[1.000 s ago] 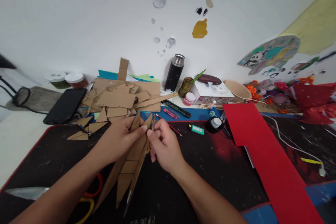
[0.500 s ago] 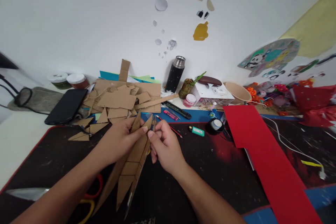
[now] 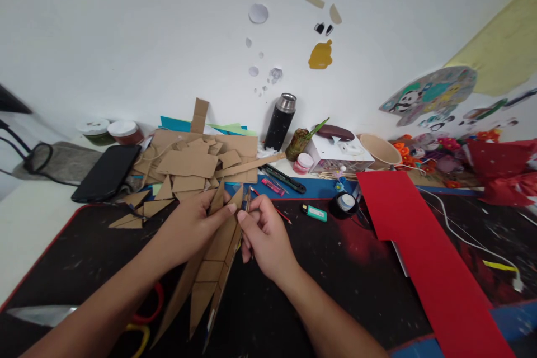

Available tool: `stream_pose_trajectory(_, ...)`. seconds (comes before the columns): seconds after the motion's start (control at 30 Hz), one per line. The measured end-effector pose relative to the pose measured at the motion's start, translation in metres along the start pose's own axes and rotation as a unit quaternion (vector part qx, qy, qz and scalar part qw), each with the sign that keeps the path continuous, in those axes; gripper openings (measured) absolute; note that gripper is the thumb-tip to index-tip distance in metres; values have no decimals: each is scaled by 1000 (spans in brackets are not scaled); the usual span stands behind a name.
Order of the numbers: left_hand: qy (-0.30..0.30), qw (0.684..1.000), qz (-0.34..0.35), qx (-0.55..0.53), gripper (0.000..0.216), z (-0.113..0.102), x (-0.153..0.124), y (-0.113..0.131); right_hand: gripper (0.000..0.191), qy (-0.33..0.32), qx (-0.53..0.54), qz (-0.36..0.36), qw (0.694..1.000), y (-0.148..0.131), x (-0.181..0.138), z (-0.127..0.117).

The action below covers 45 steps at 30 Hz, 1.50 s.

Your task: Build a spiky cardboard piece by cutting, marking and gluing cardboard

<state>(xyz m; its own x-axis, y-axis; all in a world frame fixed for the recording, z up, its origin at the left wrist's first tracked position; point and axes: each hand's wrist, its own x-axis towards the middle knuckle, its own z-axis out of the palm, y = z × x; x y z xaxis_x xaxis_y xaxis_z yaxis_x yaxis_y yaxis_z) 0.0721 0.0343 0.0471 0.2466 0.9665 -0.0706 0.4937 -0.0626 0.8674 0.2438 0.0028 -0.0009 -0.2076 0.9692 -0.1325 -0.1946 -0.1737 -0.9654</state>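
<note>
Between my two hands is a long folded cardboard piece (image 3: 212,270) with pointed ends and dark lines drawn across it. My left hand (image 3: 197,222) grips its upper left part, thumb lying over the front face. Along the upper right edge, my right hand (image 3: 263,233) pinches the cardboard between thumb and fingers. The lower points of the piece hang toward me, above the dark mat. A pair of scissors (image 3: 44,314) with red and yellow handles lies partly under my left forearm.
Cardboard scraps (image 3: 188,163) pile up behind my hands, beside a black phone (image 3: 107,172). A black flask (image 3: 280,123) stands by the wall. A green lighter (image 3: 314,212) and a black pot (image 3: 343,205) sit right of my hands. Red paper (image 3: 423,257) covers the right side.
The view has shifted slightly, so the background sits a little lower. Both hands keep the same hold on the cardboard piece, whose lower end has swung slightly right.
</note>
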Motion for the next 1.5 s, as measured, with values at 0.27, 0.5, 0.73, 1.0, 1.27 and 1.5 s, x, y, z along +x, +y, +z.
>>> stream_pose_trajectory(0.27, -11, 1000, 0, -2, 40, -1, 2, -9, 47, -4, 32, 13, 999, -1, 1, 0)
stream_pose_trajectory(0.5, -15, 999, -24, -27, 39, -5, -1, -7, 56, -5, 53, 17, 998, -7, 2, -4)
stream_pose_trajectory(0.73, -27, 997, -42, -53, 42, -6, -2, -6, 56, 30, 42, -2, 999, -13, 2, -7)
stream_pose_trajectory(1.0, -23, 997, -42, -68, 41, -6, -3, -9, 55, 46, 32, -14, 998, -16, 4, -10)
stream_pose_trajectory(1.27, 18, 999, -27, -21, 41, -9, 0, -6, 51, 45, 28, -21, 998, -18, 3, -11)
stream_pose_trajectory(1.5, 55, 998, -7, 33, 39, -12, 1, -3, 44, 16, -5, -11, 1000, -17, 2, -8)
